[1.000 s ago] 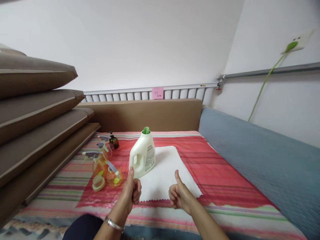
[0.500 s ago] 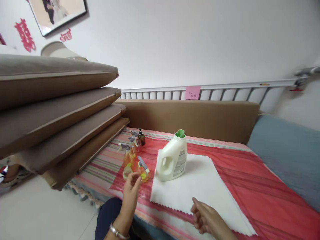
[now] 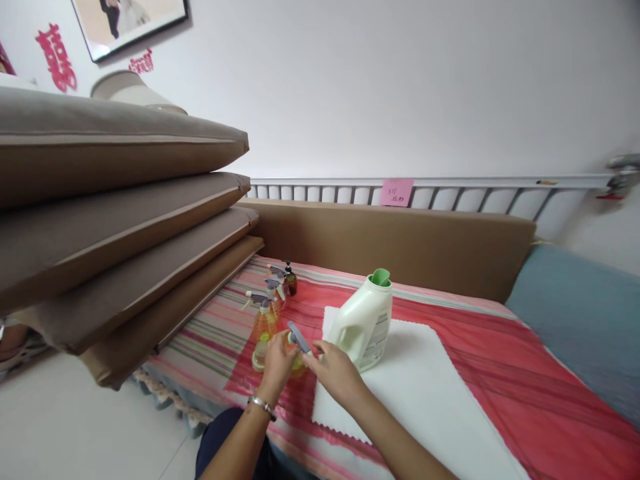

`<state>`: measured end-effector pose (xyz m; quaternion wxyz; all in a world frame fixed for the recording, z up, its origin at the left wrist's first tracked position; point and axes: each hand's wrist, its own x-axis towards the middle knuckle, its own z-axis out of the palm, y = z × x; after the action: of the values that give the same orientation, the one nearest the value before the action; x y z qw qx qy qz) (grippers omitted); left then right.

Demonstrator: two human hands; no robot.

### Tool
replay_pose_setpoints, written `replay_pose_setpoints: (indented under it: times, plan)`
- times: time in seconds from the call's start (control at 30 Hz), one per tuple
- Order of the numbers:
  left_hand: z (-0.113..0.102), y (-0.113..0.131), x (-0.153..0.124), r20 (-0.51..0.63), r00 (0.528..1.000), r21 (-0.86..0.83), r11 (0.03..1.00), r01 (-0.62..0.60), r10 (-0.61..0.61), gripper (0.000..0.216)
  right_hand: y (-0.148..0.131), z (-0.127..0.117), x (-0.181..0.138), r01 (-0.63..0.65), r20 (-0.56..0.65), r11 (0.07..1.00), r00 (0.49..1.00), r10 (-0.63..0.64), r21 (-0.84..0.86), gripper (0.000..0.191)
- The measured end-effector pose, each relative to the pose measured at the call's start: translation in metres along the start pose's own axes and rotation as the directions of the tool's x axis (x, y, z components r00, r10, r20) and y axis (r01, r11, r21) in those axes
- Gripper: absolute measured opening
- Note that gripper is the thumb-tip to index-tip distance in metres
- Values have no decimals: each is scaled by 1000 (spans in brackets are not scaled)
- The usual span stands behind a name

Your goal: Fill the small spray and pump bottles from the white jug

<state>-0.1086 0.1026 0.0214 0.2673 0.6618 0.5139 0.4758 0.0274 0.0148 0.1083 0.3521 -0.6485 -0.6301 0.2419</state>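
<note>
A clear spray bottle (image 3: 299,369) with yellow liquid and a grey trigger head (image 3: 299,337) stands on the red cloth. My left hand (image 3: 280,357) closes its fingers around the neck, just below the head. At the nozzle end, the thumb and fingers of my right hand (image 3: 334,368) pinch the trigger head. Beside my left hand sits a small pale round lid or jar (image 3: 259,359), partly hidden. Right behind my right hand, a large pale green detergent jug (image 3: 369,323) with a green spout (image 3: 381,277) stands on a white cloth (image 3: 405,387).
More spray bottles (image 3: 264,323) and a dark pump bottle (image 3: 291,280) stand farther back on the left. Stacked brown cushions (image 3: 150,220) overhang the bed's left side. A long cushion (image 3: 390,240) and a white rail (image 3: 450,181) line the back.
Both hands have come to the spray bottle and taken hold of it; my right hand moved left and forward from over the white cloth. The view has shifted slightly.
</note>
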Motion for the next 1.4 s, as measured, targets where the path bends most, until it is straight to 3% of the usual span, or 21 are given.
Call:
replay_pose_setpoints:
  times: [0.17,0.27,0.37,0.5,0.57,0.67,0.77,0.87,0.97,1.07,1.17,1.3,1.4]
  plan:
    - [3,-3,-2,17,1000,-32,999,-17,17,30,1,23,15,-26,36,992,999,31,-124,25]
    - [7,-2,-6,22,999,-65,998,-22,24,30,-2,23,14,-28,30,980,999,35,-198,23]
    - [10,-2,-8,16,1000,-112,993,-22,24,25,-11,9,10,-13,-9,970,1000,12,-243,22]
    - [15,-6,-10,-17,1000,-185,983,1,-4,29,-24,-30,-3,-4,-55,976,998,-8,-216,24]
    - [19,-9,-10,-32,999,-229,973,22,-30,31,-26,-52,-14,-22,-91,992,996,11,-125,28]
    - [22,-10,-12,-37,997,-302,952,53,-68,33,-21,-79,-33,-65,-188,967,976,114,246,31]
    - [11,0,-18,-6,997,-366,928,74,-82,37,-7,-87,-52,-52,-202,761,950,237,647,33]
    - [-20,25,-32,108,993,-435,897,84,-41,41,10,-79,-65,-57,-128,522,942,311,851,35]
    - [-59,57,-50,422,904,-585,784,209,73,43,23,-65,-67,-82,-65,401,939,339,912,33]
    - [-84,84,-66,561,798,-651,714,259,222,44,29,-49,-62,-89,-43,414,953,300,906,32]
    - [-91,103,-75,584,736,-695,679,235,343,42,31,-29,-59,-76,-16,480,982,186,874,29]
    - [-87,121,-77,566,709,-697,703,139,421,43,31,-3,-61,-90,99,505,995,8,858,22]
    - [-81,124,-77,569,708,-679,724,120,417,44,36,10,-64,-129,159,544,987,-8,829,19]
